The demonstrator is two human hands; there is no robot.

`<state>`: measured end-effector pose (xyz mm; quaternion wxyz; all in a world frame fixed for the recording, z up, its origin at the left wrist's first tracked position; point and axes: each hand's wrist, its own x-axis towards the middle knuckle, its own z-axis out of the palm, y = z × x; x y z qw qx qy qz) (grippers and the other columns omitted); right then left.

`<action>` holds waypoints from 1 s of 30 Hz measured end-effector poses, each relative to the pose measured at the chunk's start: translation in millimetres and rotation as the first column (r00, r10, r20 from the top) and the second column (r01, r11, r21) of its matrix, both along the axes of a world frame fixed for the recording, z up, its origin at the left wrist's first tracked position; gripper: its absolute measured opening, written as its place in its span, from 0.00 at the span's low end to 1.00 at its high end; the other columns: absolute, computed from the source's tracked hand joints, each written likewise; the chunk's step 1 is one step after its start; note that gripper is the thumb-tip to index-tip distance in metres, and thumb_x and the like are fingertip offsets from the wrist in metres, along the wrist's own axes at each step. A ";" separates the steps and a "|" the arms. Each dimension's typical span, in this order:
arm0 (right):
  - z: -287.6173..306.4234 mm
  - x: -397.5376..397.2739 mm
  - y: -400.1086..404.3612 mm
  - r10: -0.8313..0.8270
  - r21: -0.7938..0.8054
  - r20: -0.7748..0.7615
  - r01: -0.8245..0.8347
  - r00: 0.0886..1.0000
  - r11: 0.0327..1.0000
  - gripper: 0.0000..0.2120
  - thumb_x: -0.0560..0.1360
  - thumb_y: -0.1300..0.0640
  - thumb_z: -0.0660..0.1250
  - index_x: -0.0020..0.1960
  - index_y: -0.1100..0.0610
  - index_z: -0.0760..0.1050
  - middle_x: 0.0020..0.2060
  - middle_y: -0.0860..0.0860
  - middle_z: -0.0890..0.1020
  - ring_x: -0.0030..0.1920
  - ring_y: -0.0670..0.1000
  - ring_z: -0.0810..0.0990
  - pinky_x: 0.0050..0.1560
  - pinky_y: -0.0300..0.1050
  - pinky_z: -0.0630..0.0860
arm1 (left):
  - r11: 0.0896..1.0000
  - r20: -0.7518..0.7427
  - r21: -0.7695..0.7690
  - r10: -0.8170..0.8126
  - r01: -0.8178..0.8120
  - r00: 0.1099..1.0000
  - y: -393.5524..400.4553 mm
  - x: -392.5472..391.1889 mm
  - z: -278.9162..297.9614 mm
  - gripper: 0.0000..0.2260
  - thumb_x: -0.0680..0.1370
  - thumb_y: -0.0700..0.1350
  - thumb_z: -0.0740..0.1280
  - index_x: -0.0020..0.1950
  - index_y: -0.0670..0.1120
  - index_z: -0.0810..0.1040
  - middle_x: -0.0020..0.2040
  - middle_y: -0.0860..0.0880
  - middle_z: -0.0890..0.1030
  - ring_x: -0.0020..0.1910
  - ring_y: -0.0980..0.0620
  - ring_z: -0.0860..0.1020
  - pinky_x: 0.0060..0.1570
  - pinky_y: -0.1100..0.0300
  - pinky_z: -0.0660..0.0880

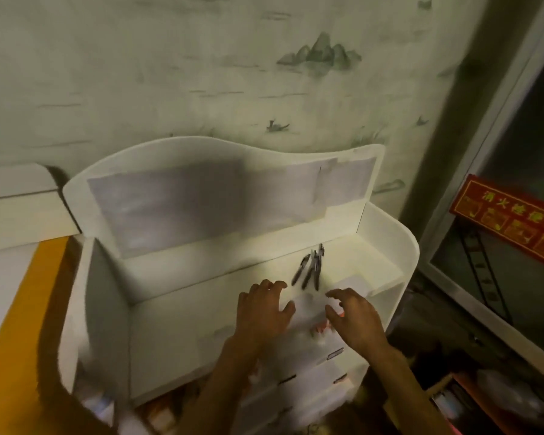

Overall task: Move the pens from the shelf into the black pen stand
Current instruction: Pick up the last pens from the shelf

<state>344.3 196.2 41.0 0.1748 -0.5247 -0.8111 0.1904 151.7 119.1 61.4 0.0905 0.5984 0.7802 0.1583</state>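
Both grips empty, fingers loosely spread: left hand [263,312] and right hand [355,318] near pens [310,270] on shelf [201,265].

A pale wall [201,58] painted with grey-green mountains [319,54] and a small boat [277,125] fills the upper view. Right of the wall stands a glass-fronted cabinet [515,152] bearing a red sign [509,221] with yellow characters (too blurred to read). Below the wall's left end sit a white box [19,199] and an orange surface [22,324].
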 end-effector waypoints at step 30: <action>-48.4 36.5 251.6 0.301 -0.106 0.034 -0.296 0.953 0.949 0.16 0.80 0.49 0.63 0.67 0.49 0.73 0.61 0.47 0.77 0.56 0.46 0.77 0.47 0.35 0.65 | 0.913 -0.074 -0.212 0.341 -0.348 0.937 249.4 61.6 -108.7 0.32 0.78 0.66 0.58 0.71 0.43 0.65 0.66 0.44 0.67 0.65 0.44 0.66 0.62 0.50 0.67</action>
